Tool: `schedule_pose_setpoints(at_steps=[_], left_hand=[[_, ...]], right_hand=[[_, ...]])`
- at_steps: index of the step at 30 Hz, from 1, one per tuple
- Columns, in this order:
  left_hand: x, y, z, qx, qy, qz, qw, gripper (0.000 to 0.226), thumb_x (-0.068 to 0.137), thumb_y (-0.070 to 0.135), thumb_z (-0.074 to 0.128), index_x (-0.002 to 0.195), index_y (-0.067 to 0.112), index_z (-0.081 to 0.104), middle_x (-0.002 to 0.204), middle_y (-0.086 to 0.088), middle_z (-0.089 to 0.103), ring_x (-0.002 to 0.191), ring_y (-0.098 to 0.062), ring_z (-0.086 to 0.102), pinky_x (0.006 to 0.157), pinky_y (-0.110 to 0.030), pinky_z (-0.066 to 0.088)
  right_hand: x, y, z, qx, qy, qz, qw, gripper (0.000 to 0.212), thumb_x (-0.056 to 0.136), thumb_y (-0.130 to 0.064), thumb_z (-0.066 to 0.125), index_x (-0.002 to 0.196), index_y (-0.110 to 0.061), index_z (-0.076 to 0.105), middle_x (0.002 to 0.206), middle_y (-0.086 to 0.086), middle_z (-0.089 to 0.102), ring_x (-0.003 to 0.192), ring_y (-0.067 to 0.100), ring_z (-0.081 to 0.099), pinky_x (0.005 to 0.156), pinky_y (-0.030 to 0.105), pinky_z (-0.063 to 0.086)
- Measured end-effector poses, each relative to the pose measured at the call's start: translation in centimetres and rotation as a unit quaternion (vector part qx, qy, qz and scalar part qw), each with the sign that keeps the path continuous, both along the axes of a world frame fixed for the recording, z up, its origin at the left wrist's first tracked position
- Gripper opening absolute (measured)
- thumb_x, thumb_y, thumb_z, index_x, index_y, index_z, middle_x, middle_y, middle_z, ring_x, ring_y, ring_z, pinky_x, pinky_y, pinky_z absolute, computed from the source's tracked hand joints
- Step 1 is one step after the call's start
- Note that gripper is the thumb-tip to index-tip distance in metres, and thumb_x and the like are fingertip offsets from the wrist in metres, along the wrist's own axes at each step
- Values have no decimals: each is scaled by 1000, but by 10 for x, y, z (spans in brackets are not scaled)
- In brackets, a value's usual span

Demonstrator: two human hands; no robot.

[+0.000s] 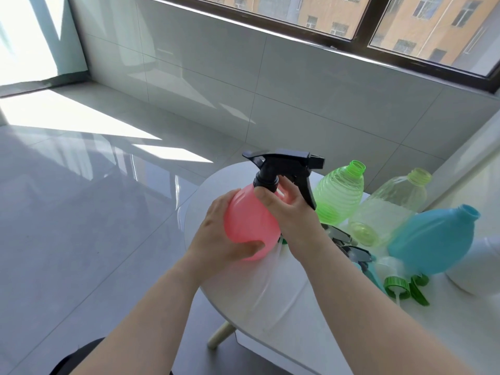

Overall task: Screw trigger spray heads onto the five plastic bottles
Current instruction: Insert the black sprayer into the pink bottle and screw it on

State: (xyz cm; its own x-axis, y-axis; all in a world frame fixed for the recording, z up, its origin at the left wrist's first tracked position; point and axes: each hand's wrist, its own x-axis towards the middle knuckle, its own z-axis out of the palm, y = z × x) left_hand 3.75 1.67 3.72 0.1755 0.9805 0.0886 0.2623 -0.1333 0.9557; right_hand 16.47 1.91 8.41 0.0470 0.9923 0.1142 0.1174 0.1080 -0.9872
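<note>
Hands meet on the translucent pink plastic bottle (249, 220), held slightly tilted over the round white table (284, 307): the left hand (216, 234) grips its belly, and the right hand (289, 209) pinches the collar of the black trigger spray head (286, 163) seated on its neck, directly above. Rightward (clear of both wrists) lie loose green-collared spray heads (397, 285), then an uncapped opaque blue bottle (435, 239), a ribbed green bottle (338, 196) and a clear bottle (389, 207).

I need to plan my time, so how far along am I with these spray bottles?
Done: nothing finished on the table. In hand: the black head sits on the pink bottle; left hand holds the body, right hand pinches the collar. Left: the green bottle, clear bottle and blue bottle have bare necks; the white bottle's top is cut off. Loose heads lie beside them.
</note>
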Motion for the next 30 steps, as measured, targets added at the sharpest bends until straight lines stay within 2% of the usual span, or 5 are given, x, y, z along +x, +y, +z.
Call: schedule_pose_setpoints(at_steps=[6,12,18,24,30], left_hand=[[-4,0,3,-17,-21,-24,999,72,44,32,71,96,62,31,108,30,41,107,-11,47,82,-23,40],[-7,2,2,-24,-14,-32,999,75,44,32,72,100,62,32,117,13,47,108,-15,51,83,-29,45],[-8,3,2,-27,-16,-43,999,76,37,42,70,101,62,35,119,13,48,107,-14,52,86,-32,47],[-6,5,-3,-18,5,-48,999,75,47,34,72,93,72,27,106,26,48,96,9,47,66,-6,40],[-4,4,-3,-14,8,-29,999,84,46,34,71,119,49,32,113,16,48,102,-9,50,81,-24,45]], right_hand=[[-5,2,7,94,-8,44,995,30,72,-5,67,95,-10,49,81,-10,54,69,-14,53,67,3,40],[21,-5,13,92,-167,135,972,25,85,-9,53,109,-13,52,103,7,61,100,20,56,88,30,44],[27,0,7,68,-76,128,986,30,86,-9,49,86,-36,60,79,-25,69,80,-6,58,75,10,46],[22,8,16,74,-70,105,989,28,69,-18,66,92,-26,54,102,-6,62,99,14,58,93,36,45],[14,2,20,85,-111,61,988,20,76,-10,65,84,-28,62,92,-3,65,99,19,59,100,45,41]])
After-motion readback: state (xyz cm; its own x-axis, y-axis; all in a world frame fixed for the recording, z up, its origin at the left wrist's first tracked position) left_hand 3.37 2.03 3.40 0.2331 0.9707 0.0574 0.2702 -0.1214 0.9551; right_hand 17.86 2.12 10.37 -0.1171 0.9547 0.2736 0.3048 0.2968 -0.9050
